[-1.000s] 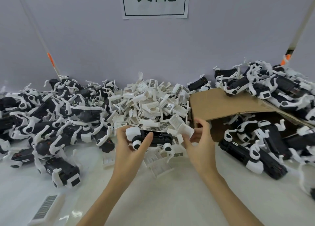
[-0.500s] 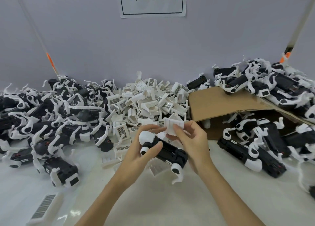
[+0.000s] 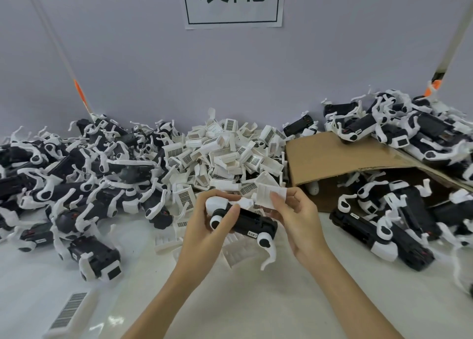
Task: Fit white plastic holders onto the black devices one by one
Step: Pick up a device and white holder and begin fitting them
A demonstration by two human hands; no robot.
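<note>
My left hand grips a black device with white end caps and a curved white arm hanging from its right end. It is held above the table, tilted down to the right. My right hand pinches a white plastic holder by its upper edge, held just above the device's top side and touching or nearly touching it. A heap of loose white holders lies right behind my hands.
A pile of black devices with white parts covers the left of the white table. A cardboard box on its side at the right holds more devices, with others stacked on top. A barcode-labelled holder lies front left.
The right hand picked a white holder from the heap and brought it over the device. The left hand turned the device and moved it slightly down and right, closer to me.
</note>
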